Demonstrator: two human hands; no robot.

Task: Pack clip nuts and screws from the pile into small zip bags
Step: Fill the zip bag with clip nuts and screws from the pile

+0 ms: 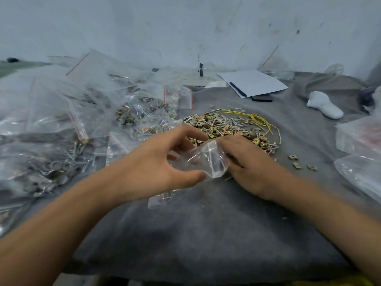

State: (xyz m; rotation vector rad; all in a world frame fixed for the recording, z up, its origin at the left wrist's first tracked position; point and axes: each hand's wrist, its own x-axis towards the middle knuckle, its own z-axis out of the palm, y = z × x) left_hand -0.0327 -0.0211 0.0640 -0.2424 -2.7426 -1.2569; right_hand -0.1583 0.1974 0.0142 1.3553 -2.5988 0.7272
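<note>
- Left hand point(165, 162) pinches small zip bag point(208, 159), fingers curled.
- Right hand point(245, 162) grips bag's other side.
- Pile point(231, 124) of clip nuts and screws mid-tabletop point(206, 234), just behind.

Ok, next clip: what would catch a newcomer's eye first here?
Both hands meet mid-frame on a clear zip bag, the left hand and right hand each pinching it. Just behind lies the pile of brassy clip nuts and screws. Filled bags are heaped on the left.
</note>
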